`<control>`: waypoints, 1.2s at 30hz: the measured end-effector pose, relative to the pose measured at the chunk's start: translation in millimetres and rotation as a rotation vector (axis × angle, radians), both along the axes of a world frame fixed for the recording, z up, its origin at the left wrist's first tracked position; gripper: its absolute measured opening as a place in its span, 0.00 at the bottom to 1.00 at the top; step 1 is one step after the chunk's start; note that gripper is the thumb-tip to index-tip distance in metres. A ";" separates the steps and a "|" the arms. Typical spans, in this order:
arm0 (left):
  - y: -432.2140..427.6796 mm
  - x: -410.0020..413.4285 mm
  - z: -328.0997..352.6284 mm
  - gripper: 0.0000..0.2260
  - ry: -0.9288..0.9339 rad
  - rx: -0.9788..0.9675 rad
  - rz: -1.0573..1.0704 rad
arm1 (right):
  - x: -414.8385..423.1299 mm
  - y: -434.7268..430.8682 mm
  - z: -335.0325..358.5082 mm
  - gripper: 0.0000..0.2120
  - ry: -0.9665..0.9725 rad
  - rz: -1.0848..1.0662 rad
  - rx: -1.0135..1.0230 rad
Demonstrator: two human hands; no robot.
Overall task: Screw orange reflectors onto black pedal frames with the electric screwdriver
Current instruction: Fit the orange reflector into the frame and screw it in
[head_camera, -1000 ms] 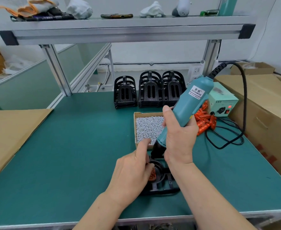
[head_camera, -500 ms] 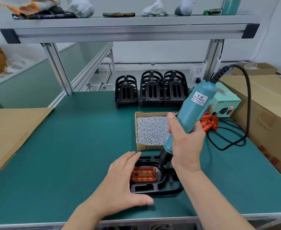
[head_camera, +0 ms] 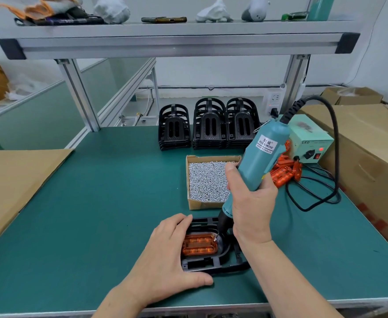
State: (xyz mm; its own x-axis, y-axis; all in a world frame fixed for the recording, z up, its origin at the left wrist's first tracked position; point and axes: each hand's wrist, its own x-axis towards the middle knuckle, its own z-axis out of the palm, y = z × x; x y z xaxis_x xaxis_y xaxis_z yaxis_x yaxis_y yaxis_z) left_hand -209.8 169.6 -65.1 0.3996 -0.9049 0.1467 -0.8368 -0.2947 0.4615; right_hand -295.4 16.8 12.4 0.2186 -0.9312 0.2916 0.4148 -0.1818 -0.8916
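Green mat: ribbed orange reflector seated in black pedal frame; left hand clasps frame, right hand grips screwdriver.

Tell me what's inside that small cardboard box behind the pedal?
The cardboard box is filled with small silver screws. The right hand and screwdriver cover its right edge, and the screws hide its bottom.

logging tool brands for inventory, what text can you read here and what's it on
"KEENWISE": white label on the electric screwdriver held in the right hand.
"LED": front face of the pale green power box.
Too blurred to read: the characters above the brand and the fine line below it on the same label, and the smudged mark on top of the power box.
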 end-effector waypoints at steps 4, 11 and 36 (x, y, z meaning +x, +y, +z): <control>-0.6 -1.6 0.5 0.58 -0.011 -0.008 0.006 | 1.1 2.3 -3.2 0.06 0.007 0.015 -0.006; -0.6 -2.0 -0.3 0.58 -0.019 -0.019 0.011 | 2.2 6.0 -4.6 0.07 -0.003 0.071 -0.065; -2.2 1.1 0.6 0.60 0.041 0.063 -0.025 | 2.4 -40.5 35.3 0.07 -0.158 0.115 -0.052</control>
